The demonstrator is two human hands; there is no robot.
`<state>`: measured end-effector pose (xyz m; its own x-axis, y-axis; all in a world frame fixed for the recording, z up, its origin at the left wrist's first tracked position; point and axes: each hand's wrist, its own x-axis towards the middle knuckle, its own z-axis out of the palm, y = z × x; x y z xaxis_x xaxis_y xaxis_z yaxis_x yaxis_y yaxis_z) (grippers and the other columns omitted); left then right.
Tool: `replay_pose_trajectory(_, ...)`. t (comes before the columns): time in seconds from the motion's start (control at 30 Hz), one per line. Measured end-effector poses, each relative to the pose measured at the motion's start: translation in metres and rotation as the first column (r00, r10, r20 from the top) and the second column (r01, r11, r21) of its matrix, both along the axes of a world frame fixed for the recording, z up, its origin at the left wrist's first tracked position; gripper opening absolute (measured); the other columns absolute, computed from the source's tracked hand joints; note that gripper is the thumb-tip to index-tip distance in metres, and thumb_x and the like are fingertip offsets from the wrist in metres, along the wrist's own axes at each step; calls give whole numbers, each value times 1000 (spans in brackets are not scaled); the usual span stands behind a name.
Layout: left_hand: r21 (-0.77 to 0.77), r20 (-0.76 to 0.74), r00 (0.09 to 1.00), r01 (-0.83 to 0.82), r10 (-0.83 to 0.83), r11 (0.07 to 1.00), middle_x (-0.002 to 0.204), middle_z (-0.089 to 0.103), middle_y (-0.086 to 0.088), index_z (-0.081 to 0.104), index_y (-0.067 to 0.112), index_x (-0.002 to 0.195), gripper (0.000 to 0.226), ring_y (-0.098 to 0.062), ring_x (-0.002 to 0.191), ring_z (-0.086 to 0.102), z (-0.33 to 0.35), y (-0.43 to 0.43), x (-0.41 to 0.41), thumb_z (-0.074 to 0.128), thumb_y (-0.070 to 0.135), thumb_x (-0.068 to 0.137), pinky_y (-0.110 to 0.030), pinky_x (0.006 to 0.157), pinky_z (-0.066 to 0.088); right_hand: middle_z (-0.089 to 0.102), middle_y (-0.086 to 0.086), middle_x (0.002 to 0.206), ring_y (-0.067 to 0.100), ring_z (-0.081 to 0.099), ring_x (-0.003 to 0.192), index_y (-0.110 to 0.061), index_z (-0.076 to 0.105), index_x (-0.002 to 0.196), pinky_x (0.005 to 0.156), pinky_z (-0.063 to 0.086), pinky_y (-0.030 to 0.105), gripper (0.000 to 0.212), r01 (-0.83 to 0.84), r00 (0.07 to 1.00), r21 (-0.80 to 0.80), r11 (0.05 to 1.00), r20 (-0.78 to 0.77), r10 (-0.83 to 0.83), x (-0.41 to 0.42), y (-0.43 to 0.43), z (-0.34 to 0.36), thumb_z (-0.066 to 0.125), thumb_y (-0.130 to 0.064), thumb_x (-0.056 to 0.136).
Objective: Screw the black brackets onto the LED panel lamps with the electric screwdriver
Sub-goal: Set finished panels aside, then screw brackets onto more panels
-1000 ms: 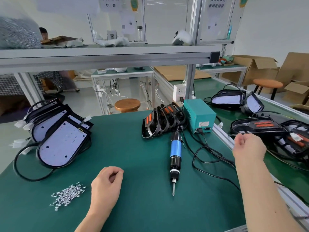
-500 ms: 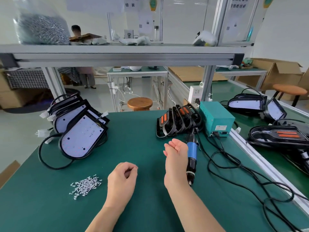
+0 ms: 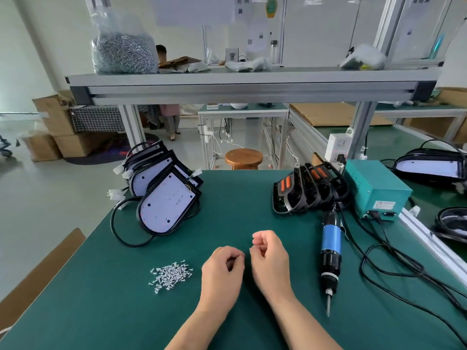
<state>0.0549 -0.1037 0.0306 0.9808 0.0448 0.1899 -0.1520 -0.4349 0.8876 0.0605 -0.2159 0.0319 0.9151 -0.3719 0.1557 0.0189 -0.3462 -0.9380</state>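
Evidently idle: left hand (image 3: 222, 270) and right hand (image 3: 269, 257) curled, apparently empty.
Blue-and-black electric screwdriver (image 3: 329, 251) lies right of the nearer right hand, bit toward person.

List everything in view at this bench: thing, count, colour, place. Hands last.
LED panel lamps: stack, count unclear, white in black rims, far left.
black brackets: a row, black with orange inserts, far centre-right.
electric screwdriver: one, blue and black, lying right of the hands.
loose screws: one pile, silver, left of the hands.
power box: one, teal, right of the brackets.
bag of screws: one, clear, upper shelf, left.
stool: one, brown, beyond the bench.
left hand: fingers curled, near centre.
right hand: fingers curled, beside it.
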Motion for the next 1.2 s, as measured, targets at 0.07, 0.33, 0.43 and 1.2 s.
replay_pose_trajectory(0.07, -56, -20, 999, -38, 37, 998, 91, 70, 12, 69, 29, 86, 21, 5, 87, 63, 5, 3, 2, 65, 9, 90, -14, 77, 48, 63, -6, 101, 0, 59, 90, -18, 61, 101, 78, 45, 12, 23, -1, 1000, 13, 1000, 15, 1, 1, 0, -2, 54, 2, 92)
replay_pose_trajectory(0.33, 49, 212, 810, -568, 547, 822, 139, 42, -8, 51, 9, 129, 54, -28, 132, 31, 66, 77, 80, 77, 19, 82, -40, 111, 28, 62, -3, 99, 2, 57, 77, -22, 61, 93, 65, 47, 9, 27, -2, 1000, 106, 994, -19, 4, 7, 4, -4, 50, 3, 94)
replay_pose_trajectory(0.43, 200, 167, 791, -611, 588, 766, 144, 39, -12, 46, 9, 136, 62, -32, 137, 30, 77, 112, 108, 75, 25, 83, -44, 115, 26, 62, -3, 98, 6, 58, 78, -23, 61, 92, 64, 46, 8, 29, -1, 1000, 120, 993, -22, 4, 8, 4, -5, 50, 4, 92)
replay_pose_trajectory(1.2, -23, -201, 914, -365, 353, 931, 110, 62, -10, 54, 11, 113, 32, -26, 86, 58, 49, 95, 130, 69, 14, 85, -33, 70, 47, 66, -4, 100, 11, 66, 88, -26, 61, 97, 73, 49, 21, 25, 40, 999, 193, 980, 5, -42, 10, 2, -7, 51, -2, 96)
